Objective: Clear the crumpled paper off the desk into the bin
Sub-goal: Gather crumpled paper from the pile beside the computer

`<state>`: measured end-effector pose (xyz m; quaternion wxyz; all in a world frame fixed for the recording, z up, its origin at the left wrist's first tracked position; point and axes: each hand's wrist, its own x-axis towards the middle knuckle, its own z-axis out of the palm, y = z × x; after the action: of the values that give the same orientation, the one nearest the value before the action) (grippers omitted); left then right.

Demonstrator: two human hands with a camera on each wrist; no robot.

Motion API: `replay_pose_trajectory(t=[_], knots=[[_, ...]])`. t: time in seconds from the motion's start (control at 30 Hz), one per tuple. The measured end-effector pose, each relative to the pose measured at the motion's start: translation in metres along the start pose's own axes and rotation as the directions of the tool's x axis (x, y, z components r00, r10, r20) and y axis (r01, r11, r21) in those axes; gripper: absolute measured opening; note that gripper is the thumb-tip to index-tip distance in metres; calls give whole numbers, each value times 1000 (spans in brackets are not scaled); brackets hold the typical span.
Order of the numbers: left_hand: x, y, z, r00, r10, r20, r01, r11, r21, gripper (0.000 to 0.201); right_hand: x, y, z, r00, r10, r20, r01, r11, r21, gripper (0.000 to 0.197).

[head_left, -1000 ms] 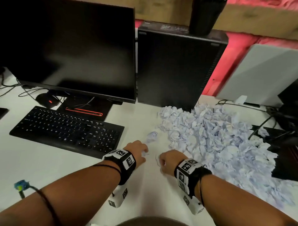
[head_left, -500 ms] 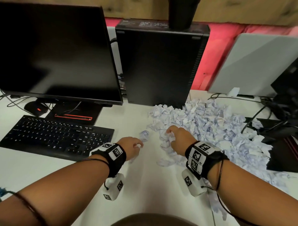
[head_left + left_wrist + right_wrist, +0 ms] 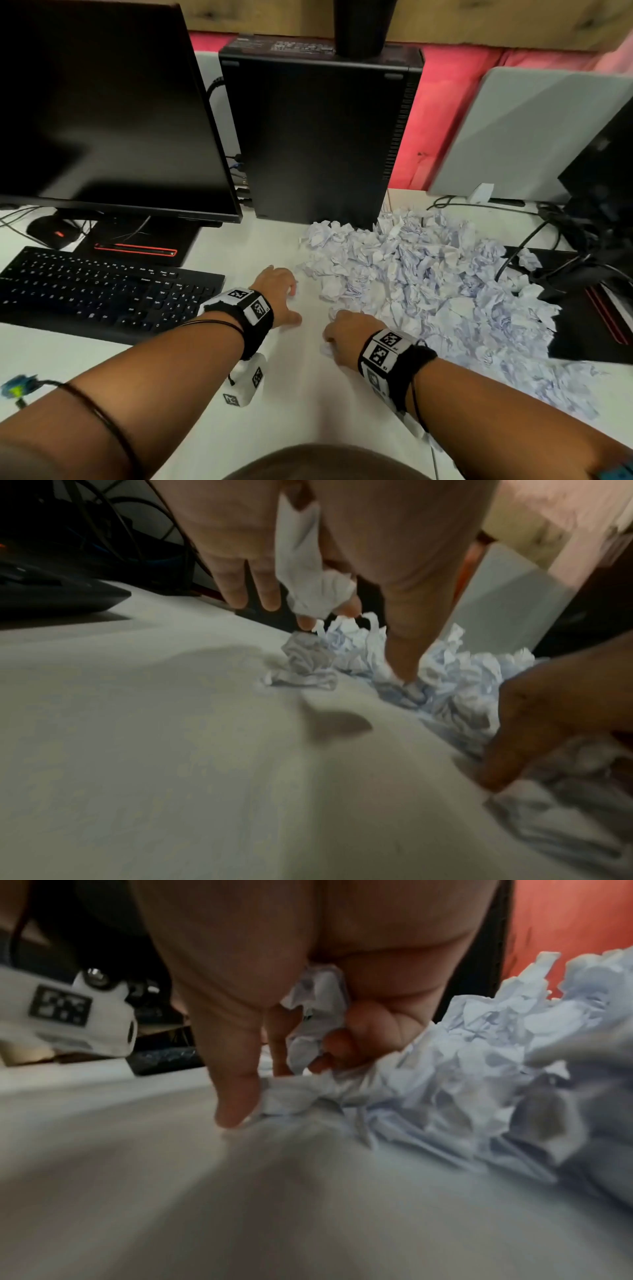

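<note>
Spreading across the right half of the white desk [image 3: 191,370], the heap of crumpled paper [image 3: 428,274] runs from the foot of the black computer tower [image 3: 318,137] toward the near right. At its near left edge the right hand [image 3: 349,334] has its fingers [image 3: 369,1026] curled round one wad [image 3: 318,1010], thumb tip down on another scrap. Left of it, near the keyboard [image 3: 102,291], the left hand [image 3: 277,291] holds a wad [image 3: 308,588] between loosely bent fingers [image 3: 236,588] and thumb.
</note>
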<state>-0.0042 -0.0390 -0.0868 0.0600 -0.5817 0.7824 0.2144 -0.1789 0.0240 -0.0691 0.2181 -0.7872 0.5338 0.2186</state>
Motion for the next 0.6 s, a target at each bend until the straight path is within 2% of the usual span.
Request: replay_pose_trajectory(t=[0.13,0.23,0.37,0.47,0.53,0.6], knots=[[-4,1,11,996,13,85,-7,998,-60,32,-3,-2,1,1000,3,-23,-5,998,-70,25],[-9,5,15,998,-39,59,43,997,-70,16,-9,3,-5,997,13,-80,-11,1000,15,28],[-13,8,14,995,-49,86,54,997,-55,5,-14,20,-24,974,70,-216,-22,975,219,24],[-15,10,9,997,-63,35,67,989,-134,13,-11,34,-36,942,187,-278,-61,912,405,24],[-16,15,3,995,-93,-29,85,974,-210,13,-4,44,-40,926,234,-296,-70,877,476,36],[-14,23,-2,989,-107,-100,75,956,-284,18,0,54,-44,932,229,-281,-74,879,471,51]])
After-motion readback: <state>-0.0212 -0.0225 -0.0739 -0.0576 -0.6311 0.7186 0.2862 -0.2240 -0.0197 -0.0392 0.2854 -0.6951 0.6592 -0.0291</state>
